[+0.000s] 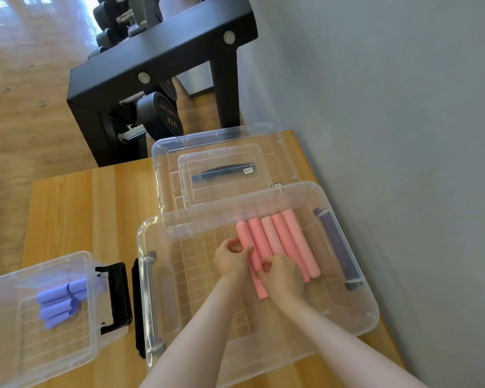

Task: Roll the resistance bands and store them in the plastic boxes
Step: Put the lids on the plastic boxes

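Both hands' grip is on the same pink roll: left hand curled round its upper part, right hand pinching lower down, seating it at the 9 o'clock edge of the pink row.

Row of pink rolled bands lies side by side in the large clear box, roughly centre of the counter. Looks like five rolls plus the held one, all touching. Dark blue handle at the box's 3 o'clock wall.

Small clear box at 8 o'clock holds several purple rolled bands, loosely piled. Two clear lids, stacked, lie at 12 o'clock behind the large box. Dumbbell rack beyond, on the floor.

Status, my read: late stage. No unrolled bands visible on the counter. Left: release this roll, then probably fit lids. Can't tell whether more bands sit out of view.
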